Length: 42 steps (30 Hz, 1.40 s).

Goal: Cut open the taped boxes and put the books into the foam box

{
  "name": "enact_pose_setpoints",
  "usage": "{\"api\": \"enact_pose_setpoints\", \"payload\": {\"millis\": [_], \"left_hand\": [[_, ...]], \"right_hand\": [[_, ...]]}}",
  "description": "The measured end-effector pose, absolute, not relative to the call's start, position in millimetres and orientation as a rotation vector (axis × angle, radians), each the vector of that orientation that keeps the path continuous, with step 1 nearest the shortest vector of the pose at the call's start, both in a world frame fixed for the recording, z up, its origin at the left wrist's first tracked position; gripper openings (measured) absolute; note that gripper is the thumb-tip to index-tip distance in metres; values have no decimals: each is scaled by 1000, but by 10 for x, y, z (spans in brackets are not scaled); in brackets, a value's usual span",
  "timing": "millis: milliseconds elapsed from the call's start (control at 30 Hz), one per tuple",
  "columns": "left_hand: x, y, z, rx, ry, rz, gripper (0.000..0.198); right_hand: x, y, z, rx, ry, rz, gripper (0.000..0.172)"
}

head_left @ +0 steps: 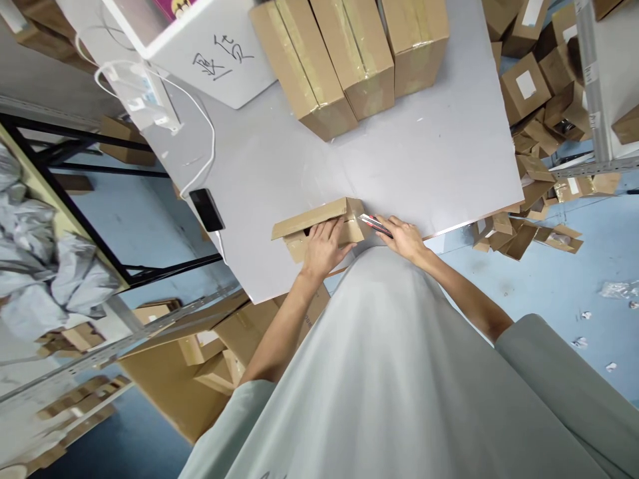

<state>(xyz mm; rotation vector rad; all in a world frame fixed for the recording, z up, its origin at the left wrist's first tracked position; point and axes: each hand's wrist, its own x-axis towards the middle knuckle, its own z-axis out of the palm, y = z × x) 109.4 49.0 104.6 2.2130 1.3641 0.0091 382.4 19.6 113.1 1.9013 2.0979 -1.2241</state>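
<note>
A small cardboard box [298, 249] lies at the near edge of the grey table, its lid flap partly raised. My left hand [323, 245] grips its front side, the fingers reaching over into the dark gap under the flap and the thumb outside. What lies inside the box is hidden. My right hand [403, 238] is closed around a red and black utility knife [378, 226]. The knife's blade end points left, close to the box's right end.
Three taped cartons [344, 56] stand at the table's far side beside a white bin [214, 56] with handwriting. A phone [206, 209] on a white cable lies left. Many boxes [526, 86] are piled at right; a large open carton [170, 379] stands below left.
</note>
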Motion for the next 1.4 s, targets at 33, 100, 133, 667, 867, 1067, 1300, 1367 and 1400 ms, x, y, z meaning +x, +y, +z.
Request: {"api": "enact_pose_setpoints", "payload": {"millis": [33,100,133,667,867,1067,1300,1367,1400], "left_hand": [[1099,496,1037,2208,1363,-7,72],[1118,512,1029,2196,1365,-41,67],[1131,520,1032,2193,1364,-51,65],[1177,541,986,2268,1297,44,64],[1148,517,884,2246,1314,63,60],[1183,376,884,2238,1370,146,52],[993,131,1030,2210,1528,210,65],[817,64,1070,2201,1594,216,64],[714,34,1090,2196,1617,221,61]], "right_hand": [[3822,218,1144,1893,2102,-1227,60],[3819,264,1166,1869,2114,-1229,60],[3820,286,1172,1854,2117,-1226,60],[3833,386,1104,1685,2223,-1129,59],[3892,315,1103,1612,2257,-1115,58],[4090,-149,911,1791,2246,-1231,55],[4514,-44,75,2472,1673,-944,41],[4596,44,-60,2499,1643,-841,35],[4627,77,-100,2504,1653,-791,33]]}}
